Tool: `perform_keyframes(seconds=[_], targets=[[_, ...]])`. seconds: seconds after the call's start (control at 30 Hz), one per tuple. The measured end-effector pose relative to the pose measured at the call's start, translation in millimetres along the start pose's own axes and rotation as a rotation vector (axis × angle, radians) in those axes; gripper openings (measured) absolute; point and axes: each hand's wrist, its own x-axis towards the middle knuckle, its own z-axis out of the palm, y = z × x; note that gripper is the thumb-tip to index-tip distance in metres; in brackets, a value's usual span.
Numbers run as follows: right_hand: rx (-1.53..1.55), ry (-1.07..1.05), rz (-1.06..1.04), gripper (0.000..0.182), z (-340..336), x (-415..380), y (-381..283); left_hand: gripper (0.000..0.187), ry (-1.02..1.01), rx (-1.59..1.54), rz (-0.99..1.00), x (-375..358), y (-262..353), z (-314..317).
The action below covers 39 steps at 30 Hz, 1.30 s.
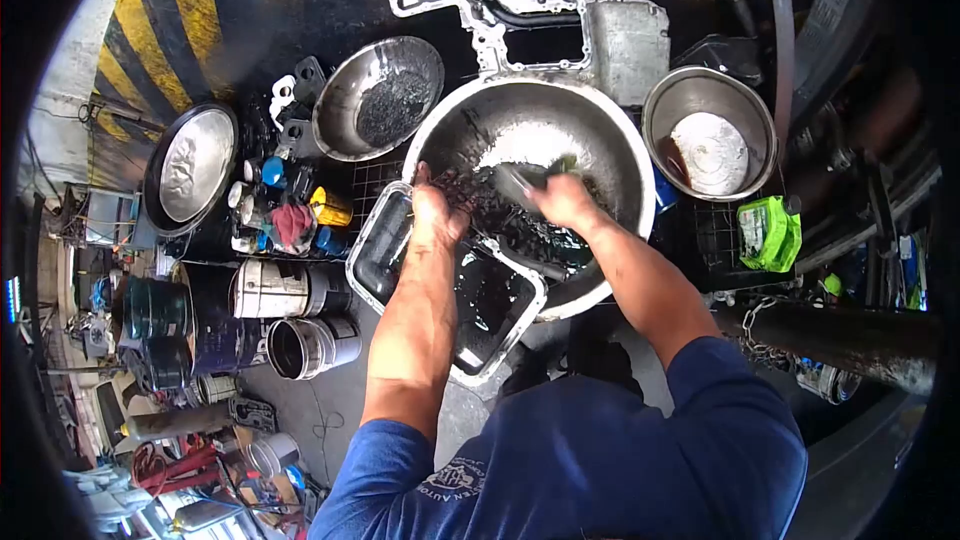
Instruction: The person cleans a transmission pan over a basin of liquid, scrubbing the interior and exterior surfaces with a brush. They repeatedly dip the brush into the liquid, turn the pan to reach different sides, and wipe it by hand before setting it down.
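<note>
A wide metal basin (640, 175) holds dark, wet liquid and a bright reflection. Across its near left rim rests an oil pan (538, 290) with a pale flange and a dark, wet inside. My left hand (440, 212) is closed at the oil pan's upper edge, its fingers partly hidden by dark grime. Over the middle of the basin my right hand (563, 200) is smeared by motion and appears closed on a small greyish tool, too blurred to name.
Behind the basin lies another cast metal housing (630, 45). A bowl with dark residue (395, 105) stands left, a steel pot (760, 140) right. Nearby are a green jug (770, 233), a round tray (195, 165), a red rag (291, 225) and buckets (335, 340).
</note>
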Motion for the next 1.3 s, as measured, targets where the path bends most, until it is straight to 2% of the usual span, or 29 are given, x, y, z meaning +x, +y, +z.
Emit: perform_keyframes(seconds=[0.03,0.07,0.1,0.17,0.2,0.23,0.3,0.37,0.4,0.43,0.47,0.5,0.53,0.57,0.67,0.73,0.83,0.9,0.97,1.03,1.07,1.1,1.17,1.2,1.23,1.3], targets=[[0.095,0.069,-0.022,0.043,-13.3,3.9,-19.6,0.054,0.014,0.039,-0.028,-0.9,-2.7,3.2],[0.23,0.142,-0.1,0.045,-26.4,2.9,-42.0,0.059,0.032,0.009,-0.051,8.8,-8.8,-0.4],[0.36,0.218,-0.182,0.047,-35.5,2.4,-57.1,0.061,-0.029,0.005,-0.022,8.5,-10.1,4.5],[0.093,0.036,-0.121,0.044,-40.1,3.2,-62.7,0.064,-0.154,-0.007,0.043,0.3,-5.9,20.4],[0.165,0.26,-0.348,0.045,-18.8,12.1,-44.6,0.069,-0.086,-0.005,0.018,-16.8,3.0,32.5],[-0.035,0.118,-0.248,0.046,-34.1,6.3,-44.4,0.072,-0.05,0.065,0.0,-27.7,8.9,36.3],[-0.108,-0.043,-0.175,0.051,-64.5,0.2,-52.7,0.076,0.033,0.129,0.064,-23.4,10.3,29.1],[0.062,-0.081,-0.047,0.054,-68.2,1.7,-65.7,0.079,-0.051,0.098,-0.084,7.7,3.0,5.5],[0.05,-0.091,-0.06,0.053,-66.6,-0.1,-68.8,0.08,-0.119,0.095,-0.071,2.7,1.0,10.1],[0.043,-0.1,-0.072,0.053,-62.6,-5.0,-71.7,0.081,-0.059,0.083,-0.069,-2.5,4.7,14.4],[0.156,0.174,-0.35,0.051,-36.8,-2.6,-52.2,0.082,-0.001,0.075,-0.066,-7.1,9.8,19.6],[0.087,-0.117,-0.093,0.047,-41.0,-6.6,-44.4,0.083,0.057,0.065,-0.061,-9.8,13.9,21.4],[-0.044,-0.179,-0.064,0.046,-36.8,-5.3,-30.7,0.086,-0.02,0.086,0.043,-8.7,15.6,12.2],[-0.174,-0.243,-0.034,0.046,-23.4,-3.1,-13.6,0.088,0.013,0.048,0.055,-14.0,20.8,11.7],[-0.24,-0.253,0.049,0.042,25.4,-18.0,33.4,0.093,0.003,0.116,0.039,-7.0,21.4,-2.5],[-0.238,-0.298,0.131,0.035,36.2,-24.8,42.4,0.095,-0.006,0.112,0.008,-10.2,19.3,-3.5],[-0.215,-0.217,0.01,0.038,10.6,-12.8,24.9,0.1,-0.047,0.163,-0.04,-0.3,17.3,-15.0],[-0.117,-0.25,-0.013,0.043,-25.7,3.2,-8.7,0.101,-0.034,0.174,-0.083,-10.0,14.2,-2.5],[0.141,0.003,-0.254,0.047,-36.1,13.4,-28.8,0.103,0.018,0.174,-0.114,-5.3,7.5,3.6],[0.2,0.111,-0.317,0.045,-48.0,1.7,-51.2,0.104,-0.144,0.132,-0.119,-8.0,9.4,8.2],[0.004,0.017,-0.305,0.043,-35.0,12.7,-44.8,0.105,-0.228,0.112,-0.119,-9.4,13.4,10.5],[-0.038,0.127,-0.463,0.043,-34.3,8.9,-35.3,0.103,-0.233,0.152,-0.114,-5.0,16.4,7.0],[-0.203,0.029,-0.369,0.043,-43.9,14.8,-26.1,0.101,-0.198,0.189,-0.092,-16.3,18.5,6.5],[-0.068,-0.076,-0.159,0.044,-69.6,2.0,-47.3,0.101,-0.174,0.193,-0.094,-21.0,15.3,10.6],[-0.021,-0.014,-0.23,0.044,-71.1,3.1,-49.6,0.101,-0.15,0.2,-0.103,-22.9,10.7,14.0],[0.102,-0.091,-0.127,0.045,-67.8,-5.9,-60.9,0.105,-0.181,0.186,-0.109,-4.1,6.7,3.4]])
